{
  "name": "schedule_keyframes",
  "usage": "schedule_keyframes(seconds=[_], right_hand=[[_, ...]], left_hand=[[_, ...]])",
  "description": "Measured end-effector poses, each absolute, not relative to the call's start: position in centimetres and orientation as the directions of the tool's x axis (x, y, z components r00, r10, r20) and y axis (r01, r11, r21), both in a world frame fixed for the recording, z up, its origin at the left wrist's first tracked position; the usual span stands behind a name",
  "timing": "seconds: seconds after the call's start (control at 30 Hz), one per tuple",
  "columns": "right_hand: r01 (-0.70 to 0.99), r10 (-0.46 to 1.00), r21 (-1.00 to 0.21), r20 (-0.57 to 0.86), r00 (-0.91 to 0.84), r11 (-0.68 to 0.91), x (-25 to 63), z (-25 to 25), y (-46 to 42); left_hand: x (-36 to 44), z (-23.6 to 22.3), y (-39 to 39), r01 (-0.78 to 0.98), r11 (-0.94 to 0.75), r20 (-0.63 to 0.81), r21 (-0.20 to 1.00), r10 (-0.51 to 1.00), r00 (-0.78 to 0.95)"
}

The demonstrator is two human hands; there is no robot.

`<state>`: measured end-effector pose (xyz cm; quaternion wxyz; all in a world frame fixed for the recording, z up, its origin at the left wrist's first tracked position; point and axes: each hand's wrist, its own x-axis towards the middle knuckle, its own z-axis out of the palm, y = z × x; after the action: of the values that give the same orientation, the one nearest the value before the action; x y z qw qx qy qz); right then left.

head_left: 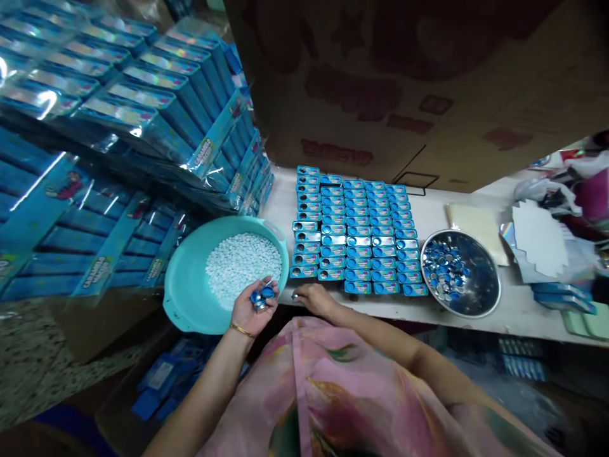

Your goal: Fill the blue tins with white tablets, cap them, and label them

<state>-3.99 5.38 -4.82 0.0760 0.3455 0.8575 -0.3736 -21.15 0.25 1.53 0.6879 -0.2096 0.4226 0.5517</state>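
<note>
My left hand [248, 312] is palm up at the edge of a turquoise basin [188, 289], fingers curled around several small round blue-and-silver caps [262, 297]. White pellets [245, 263] lie heaped inside the basin. Close to the table's front edge, my right hand [314, 299] pinches a small shiny cap [295, 296]. Just beyond it, rows of small blue tins [358, 251] lie side by side. Dark round openings show on tins in the leftmost column, while many others have blue circles. More caps [445, 270] fill part of a steel bowl [481, 289] to the right.
Plastic-wrapped stacks of blue boxes [157, 108] rise at the left. A large cardboard carton [333, 76] stands behind the tins. Cream sheets [476, 228], white card pieces [540, 241] and blue packs [564, 297] lie at the right. Blue items [164, 374] are below the basin.
</note>
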Motion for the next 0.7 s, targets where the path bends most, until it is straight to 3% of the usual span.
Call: schedule_keyframes(seconds=[0.1, 0.17, 0.23, 0.33, 0.43, 0.47, 0.53, 0.6, 0.7], right_hand=[[0.514, 0.624, -0.851, -0.460, -0.632, -0.107, -1.5, -2.9, 5.6], [0.259, 0.626, -0.831, -0.545, -0.558, -0.493, 0.0, -2.1, 6.1], [0.108, 0.644, -0.772, -0.591, -0.486, -0.626, 1.1, -1.7, 6.7], [0.113, 0.742, -0.802, -0.588, -0.321, -0.587, 1.7, -1.7, 8.1], [0.392, 0.861, -0.834, -0.480, -0.168, -0.388, 1.3, -1.6, 10.1], [0.559, 0.889, -0.781, -0.429, -0.157, -0.278, 1.0, -1.4, 10.8], [0.839, 0.903, -0.543, -0.374, -0.211, -0.028, 0.1, -0.9, 12.2], [0.938, 0.873, -0.315, -0.406, -0.269, 0.143, -0.9, -0.5, 13.3], [0.961, 0.825, -0.199, -0.497, -0.268, 0.193, -2.6, -0.3, 14.5]], left_hand=[[-20.8, 1.4, 0.5, -0.930, 0.335, -0.808, 0.153, 0.584, 0.077], [-20.5, 1.2, 0.8, -0.923, 0.357, -0.806, 0.145, 0.583, 0.099], [-20.1, 1.1, 1.0, -0.915, 0.375, -0.806, 0.145, 0.582, 0.111], [-19.8, 0.9, 1.5, -0.906, 0.399, -0.805, 0.144, 0.579, 0.127], [-19.4, 0.9, 2.2, -0.904, 0.404, -0.812, 0.135, 0.569, 0.133], [-19.3, 0.9, 2.4, -0.906, 0.401, -0.816, 0.134, 0.563, 0.129], [-19.0, 1.0, 2.8, -0.911, 0.388, -0.824, 0.137, 0.556, 0.113], [-18.9, 1.1, 3.1, -0.914, 0.379, -0.828, 0.145, 0.552, 0.098], [-18.8, 1.2, 3.5, -0.914, 0.377, -0.829, 0.151, 0.552, 0.091]])
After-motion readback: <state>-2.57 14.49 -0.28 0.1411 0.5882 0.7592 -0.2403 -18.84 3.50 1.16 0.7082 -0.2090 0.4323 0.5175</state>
